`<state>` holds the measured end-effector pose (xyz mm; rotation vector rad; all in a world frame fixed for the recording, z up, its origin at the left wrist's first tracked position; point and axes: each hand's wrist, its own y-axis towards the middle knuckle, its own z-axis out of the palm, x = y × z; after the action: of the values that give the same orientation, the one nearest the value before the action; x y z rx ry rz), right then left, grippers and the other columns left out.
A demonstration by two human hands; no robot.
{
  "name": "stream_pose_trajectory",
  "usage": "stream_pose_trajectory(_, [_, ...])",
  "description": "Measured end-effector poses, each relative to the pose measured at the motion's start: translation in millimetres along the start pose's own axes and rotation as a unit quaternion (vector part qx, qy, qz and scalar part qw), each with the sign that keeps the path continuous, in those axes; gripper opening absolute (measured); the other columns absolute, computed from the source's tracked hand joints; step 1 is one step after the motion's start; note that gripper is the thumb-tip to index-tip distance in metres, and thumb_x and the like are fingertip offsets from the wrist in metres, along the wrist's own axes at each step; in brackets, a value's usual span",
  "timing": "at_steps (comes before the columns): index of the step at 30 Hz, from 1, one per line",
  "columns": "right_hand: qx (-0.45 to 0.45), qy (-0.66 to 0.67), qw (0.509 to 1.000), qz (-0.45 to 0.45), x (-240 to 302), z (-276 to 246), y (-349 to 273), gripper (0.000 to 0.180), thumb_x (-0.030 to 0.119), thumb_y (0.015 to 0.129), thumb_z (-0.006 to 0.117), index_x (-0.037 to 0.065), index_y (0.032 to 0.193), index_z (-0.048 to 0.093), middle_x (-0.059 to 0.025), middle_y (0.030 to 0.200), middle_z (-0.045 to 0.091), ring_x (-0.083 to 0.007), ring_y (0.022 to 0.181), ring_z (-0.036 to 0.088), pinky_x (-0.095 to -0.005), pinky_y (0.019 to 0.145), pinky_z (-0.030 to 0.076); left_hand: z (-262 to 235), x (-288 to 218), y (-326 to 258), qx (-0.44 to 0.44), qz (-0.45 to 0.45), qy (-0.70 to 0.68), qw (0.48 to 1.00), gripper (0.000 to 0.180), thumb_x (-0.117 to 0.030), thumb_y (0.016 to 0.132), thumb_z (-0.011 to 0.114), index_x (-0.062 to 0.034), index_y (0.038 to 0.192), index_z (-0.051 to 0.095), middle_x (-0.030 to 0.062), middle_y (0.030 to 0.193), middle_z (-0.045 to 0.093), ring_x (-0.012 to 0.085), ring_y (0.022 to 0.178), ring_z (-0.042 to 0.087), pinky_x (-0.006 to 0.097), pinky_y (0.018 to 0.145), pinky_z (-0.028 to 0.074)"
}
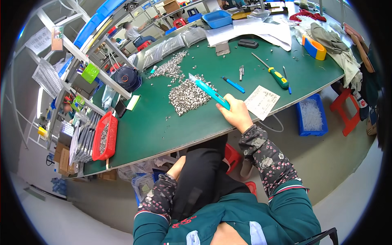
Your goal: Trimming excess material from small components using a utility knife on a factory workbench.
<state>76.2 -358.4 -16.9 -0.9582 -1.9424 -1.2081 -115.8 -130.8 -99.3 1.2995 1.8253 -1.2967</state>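
Note:
My right hand (238, 114) is closed around the rear of a turquoise utility knife (210, 92), held over the table's front half. The knife's tip reaches a heap of small silvery metal parts (188, 97); whether it touches them I cannot tell. Behind that heap, a looser scatter of the same kind of parts (170, 66) spreads toward the back. My left hand (177, 168) is below the table edge beside my leg, its fingers hidden. A blue pen (233, 84) and a handwritten paper slip (262, 102) lie close to my right hand.
On the green table (143, 134) are a green-yellow screwdriver (278, 78), a tape roll (314, 47), filled plastic bags (163, 49) and a blue tray (217, 18). A red basket of metal parts (105, 136) and a small black fan (126, 78) stand left. A blue bin (312, 115) sits right, below.

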Motion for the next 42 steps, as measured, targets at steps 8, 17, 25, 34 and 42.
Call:
stream_pose_trajectory(8, [-0.099, 0.258, 0.961, -0.026, 3, -15, -4, 0.017, 0.019, 0.084, 0.055, 0.005, 0.077, 0.046, -0.0038, 0.058, 0.046, -0.0155, 0.049, 0.047, -0.0281, 0.046, 0.037, -1, -34, 8, -0.196, 0.002, 0.449, 0.872, 0.033, -0.016, 0.077, 0.048, -0.0062, 0.108, 0.053, 0.02, 0.109, 0.052, 0.0351, 0.101, 0.051, 0.045, 0.076, 0.045])
stream_pose_trajectory(17, [0.233, 0.662, 0.632, -0.329, 142, -101, -12, 0.009, 0.011, 0.09, 0.04, 0.005, 0.086, 0.034, -0.0041, 0.055, 0.042, -0.0134, 0.043, 0.039, -0.026, 0.035, 0.037, -24, -72, -89, -0.078, -0.052, 0.437, 0.895, 0.02, -0.023, 0.078, 0.055, -0.0061, 0.088, 0.059, 0.014, 0.084, 0.06, 0.0311, 0.079, 0.059, 0.039, 0.065, 0.047])
stream_pose_trajectory(25, [0.231, 0.623, 0.706, -0.245, 165, -74, -3, 0.013, 0.01, 0.083, 0.055, 0.012, 0.095, 0.059, -0.004, 0.066, 0.061, -0.0096, 0.041, 0.047, -0.0199, 0.038, 0.03, -77, -131, -56, -0.035, 0.159, 0.151, 0.975, 0.016, -0.008, 0.081, 0.056, -0.0007, 0.095, 0.059, 0.0086, 0.08, 0.06, 0.0159, 0.074, 0.06, 0.026, 0.065, 0.047])
stream_pose_trajectory(34, [0.252, 0.693, 0.625, -0.254, 173, -26, 24, 0.017, -0.005, 0.072, 0.049, 0.006, 0.06, 0.045, -0.0123, 0.054, 0.051, -0.0189, 0.036, 0.046, -0.0291, 0.029, 0.036, -132, -113, -40, -0.204, 0.249, 0.24, 0.916, 0.007, -0.004, 0.076, 0.059, -0.0002, 0.082, 0.061, 0.0098, 0.073, 0.059, 0.019, 0.064, 0.058, 0.027, 0.056, 0.046])
stream_pose_trajectory(42, [0.078, 0.564, 0.814, -0.117, 128, 23, 29, 0.014, 0.019, 0.094, 0.035, 0.005, 0.092, 0.034, -0.0036, 0.058, 0.041, -0.0099, 0.044, 0.034, -0.021, 0.035, 0.034, -179, -71, -44, -0.42, 0.224, 0.25, 0.843, 0.008, -0.005, 0.077, 0.055, -0.0034, 0.084, 0.054, 0.0105, 0.076, 0.056, 0.0265, 0.073, 0.057, 0.033, 0.062, 0.046])
